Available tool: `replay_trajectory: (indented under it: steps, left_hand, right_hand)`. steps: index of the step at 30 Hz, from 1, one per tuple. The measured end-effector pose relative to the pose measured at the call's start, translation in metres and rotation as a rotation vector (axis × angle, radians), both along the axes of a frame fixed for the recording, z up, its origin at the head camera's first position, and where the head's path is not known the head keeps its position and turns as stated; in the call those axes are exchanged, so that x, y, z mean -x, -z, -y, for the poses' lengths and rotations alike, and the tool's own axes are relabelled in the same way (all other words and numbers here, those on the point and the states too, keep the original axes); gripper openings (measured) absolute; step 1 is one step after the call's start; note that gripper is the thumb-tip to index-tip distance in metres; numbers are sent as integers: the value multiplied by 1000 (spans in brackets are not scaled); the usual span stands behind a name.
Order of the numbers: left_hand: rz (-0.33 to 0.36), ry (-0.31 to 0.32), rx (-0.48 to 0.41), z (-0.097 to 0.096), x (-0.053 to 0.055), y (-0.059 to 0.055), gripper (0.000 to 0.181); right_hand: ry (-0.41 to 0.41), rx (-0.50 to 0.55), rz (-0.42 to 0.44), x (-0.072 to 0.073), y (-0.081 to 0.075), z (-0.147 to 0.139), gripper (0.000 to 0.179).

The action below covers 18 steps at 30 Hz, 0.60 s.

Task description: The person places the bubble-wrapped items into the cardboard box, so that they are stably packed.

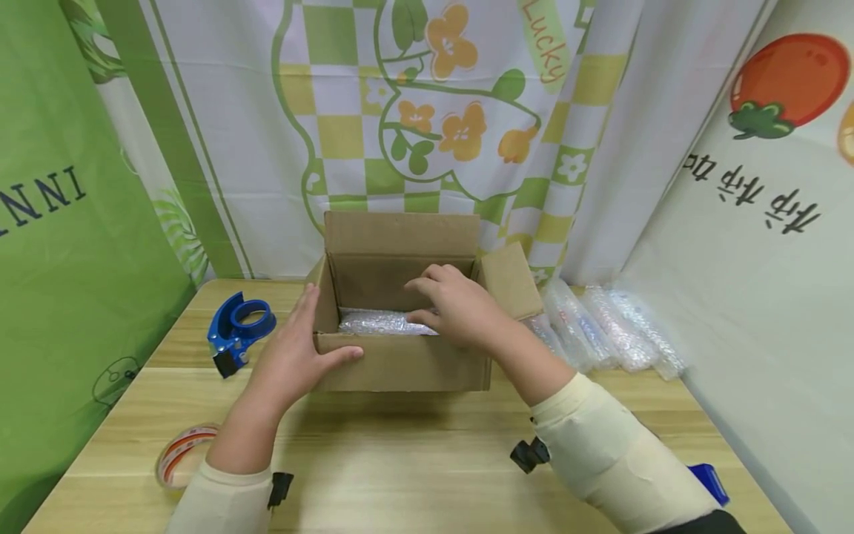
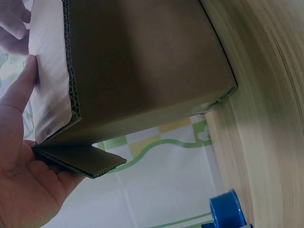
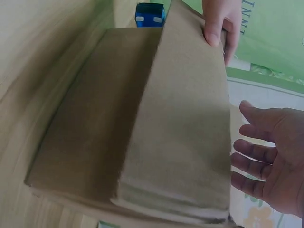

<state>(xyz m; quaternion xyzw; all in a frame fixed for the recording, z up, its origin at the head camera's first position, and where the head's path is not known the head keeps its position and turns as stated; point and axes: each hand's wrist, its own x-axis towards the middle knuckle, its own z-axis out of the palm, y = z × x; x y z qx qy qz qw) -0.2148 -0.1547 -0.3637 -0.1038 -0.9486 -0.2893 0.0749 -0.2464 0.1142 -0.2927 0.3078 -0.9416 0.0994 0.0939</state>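
An uncovered cardboard box (image 1: 400, 365) stands at the middle of the table with its flaps spread outward. Inside it lies a bubble-wrapped packet (image 1: 376, 321), partly covered by the front wall. My left hand (image 1: 293, 356) holds the box's front left corner, thumb along the front flap (image 2: 50, 90) and fingers behind the left side flap (image 2: 83, 159). Over the box's right half hovers my right hand (image 1: 457, 304), fingers loosely bent and spread, nothing between them. In the right wrist view that hand (image 3: 280, 156) is beside the front flap's edge.
Several bubble-wrapped packets (image 1: 607, 330) lie in a row right of the box, near the right flap (image 1: 512, 280). At the left sits a blue tape dispenser (image 1: 243, 326); a tape roll (image 1: 175, 456) is by the left forearm. A blue object (image 1: 710, 483) lies at the lower right.
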Motion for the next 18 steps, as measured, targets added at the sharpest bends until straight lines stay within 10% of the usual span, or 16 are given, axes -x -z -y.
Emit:
replay_trajectory:
  steps: [18]
  left_hand:
    - [16,-4,6,0,-1,-1,125]
  right_hand:
    - [243,312,3,-3,-65,-110,52]
